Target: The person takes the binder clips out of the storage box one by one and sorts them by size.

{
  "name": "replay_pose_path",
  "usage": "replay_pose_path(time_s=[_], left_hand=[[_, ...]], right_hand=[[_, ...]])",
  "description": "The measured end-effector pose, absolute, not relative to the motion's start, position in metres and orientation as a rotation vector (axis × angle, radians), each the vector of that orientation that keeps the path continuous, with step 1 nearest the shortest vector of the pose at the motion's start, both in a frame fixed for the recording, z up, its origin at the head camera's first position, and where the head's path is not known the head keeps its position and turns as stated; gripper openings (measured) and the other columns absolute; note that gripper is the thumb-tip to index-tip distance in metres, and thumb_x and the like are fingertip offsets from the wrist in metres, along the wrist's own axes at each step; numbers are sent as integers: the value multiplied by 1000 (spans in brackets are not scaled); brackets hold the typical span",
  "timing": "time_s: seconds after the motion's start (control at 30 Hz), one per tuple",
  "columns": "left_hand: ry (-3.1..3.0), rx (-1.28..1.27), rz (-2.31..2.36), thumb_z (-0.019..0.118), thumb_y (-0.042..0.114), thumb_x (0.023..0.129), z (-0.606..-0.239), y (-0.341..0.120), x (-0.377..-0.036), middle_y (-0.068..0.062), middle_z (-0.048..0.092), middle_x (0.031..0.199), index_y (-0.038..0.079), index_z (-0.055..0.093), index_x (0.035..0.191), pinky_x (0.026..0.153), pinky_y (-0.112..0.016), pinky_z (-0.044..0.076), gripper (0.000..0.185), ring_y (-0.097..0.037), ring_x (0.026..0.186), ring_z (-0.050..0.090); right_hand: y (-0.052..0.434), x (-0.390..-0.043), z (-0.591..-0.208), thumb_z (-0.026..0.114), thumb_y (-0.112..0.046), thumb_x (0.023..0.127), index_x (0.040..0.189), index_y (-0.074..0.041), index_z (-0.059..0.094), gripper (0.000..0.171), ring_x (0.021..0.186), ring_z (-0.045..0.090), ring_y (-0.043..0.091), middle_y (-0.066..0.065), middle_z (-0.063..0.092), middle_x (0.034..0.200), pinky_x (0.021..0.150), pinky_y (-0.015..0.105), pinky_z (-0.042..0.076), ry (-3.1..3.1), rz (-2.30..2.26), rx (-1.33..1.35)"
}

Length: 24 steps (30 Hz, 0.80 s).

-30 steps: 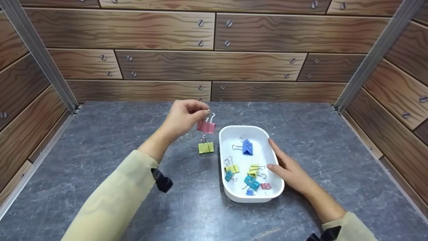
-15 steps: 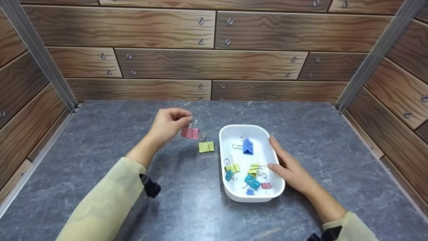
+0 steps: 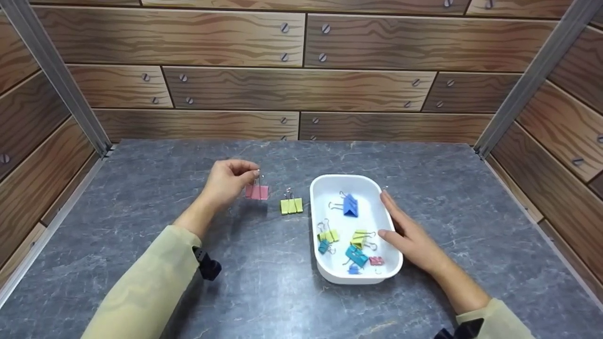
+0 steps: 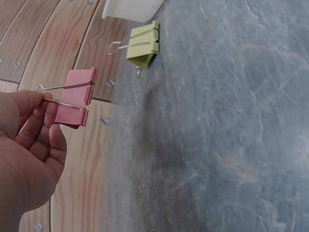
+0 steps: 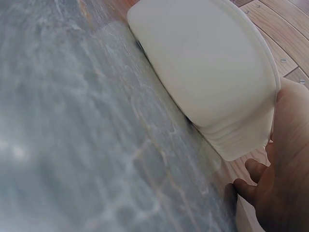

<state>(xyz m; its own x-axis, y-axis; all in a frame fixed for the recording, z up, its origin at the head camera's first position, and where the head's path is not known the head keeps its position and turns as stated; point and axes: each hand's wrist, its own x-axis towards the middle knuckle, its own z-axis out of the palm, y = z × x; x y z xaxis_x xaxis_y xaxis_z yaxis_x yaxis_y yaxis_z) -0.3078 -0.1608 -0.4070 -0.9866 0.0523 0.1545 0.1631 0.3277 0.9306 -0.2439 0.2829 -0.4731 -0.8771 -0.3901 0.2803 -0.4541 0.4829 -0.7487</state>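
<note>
Between thumb and fingertips, my left hand [image 3: 227, 182] pinches a pink binder clip [image 3: 257, 192] by its wire handles; in the left wrist view the pink body [image 4: 76, 98] points away from the fingers. Just right of it, a yellow-green binder clip [image 3: 291, 206] stands on the table with its handles up. My right hand [image 3: 414, 242] holds the right side of a white plastic tub [image 3: 360, 278], thumb over the rim and the other fingers along the outer wall. In the tub lie a large blue clip [image 3: 350, 205], yellow clips [image 3: 360, 238], teal clips [image 3: 356, 255] and a small pink clip [image 3: 376, 260].
A grey marbled tabletop [image 3: 264, 292] lies under everything. Wood-patterned panels [image 3: 297, 89] close off the back and both sides, with metal posts [image 3: 61, 80] at the corners.
My left hand has carried the pink clip leftward and down, from above the yellow-green clip to its left side. The right hand and the tub stay in place.
</note>
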Motion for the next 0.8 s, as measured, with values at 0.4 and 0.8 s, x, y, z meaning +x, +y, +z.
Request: replay_pose_path(time_s=[0.4, 0.8], left_hand=[[-2466, -206, -1775, 72, 0, 97, -423, -157, -308, -6, 75, 87, -8, 77, 108, 68, -24, 55, 14, -14, 78, 67], [-2526, -163, -1737, 73, 3, 98, -436, -155, -309, -6, 76, 90, -6, 78, 109, 69, -23, 54, 15, -15, 80, 67]], right_hand=[[282, -244, -474, 69, -18, 103, 169, -14, 26, 79, 160, 15, 32, 12, 16, 176, 118, 9, 16, -2645, 1377, 752], [283, -243, -473, 69, -18, 103, 169, -14, 27, 79, 159, 15, 33, 9, 16, 176, 118, 9, 15, -2649, 1356, 751]])
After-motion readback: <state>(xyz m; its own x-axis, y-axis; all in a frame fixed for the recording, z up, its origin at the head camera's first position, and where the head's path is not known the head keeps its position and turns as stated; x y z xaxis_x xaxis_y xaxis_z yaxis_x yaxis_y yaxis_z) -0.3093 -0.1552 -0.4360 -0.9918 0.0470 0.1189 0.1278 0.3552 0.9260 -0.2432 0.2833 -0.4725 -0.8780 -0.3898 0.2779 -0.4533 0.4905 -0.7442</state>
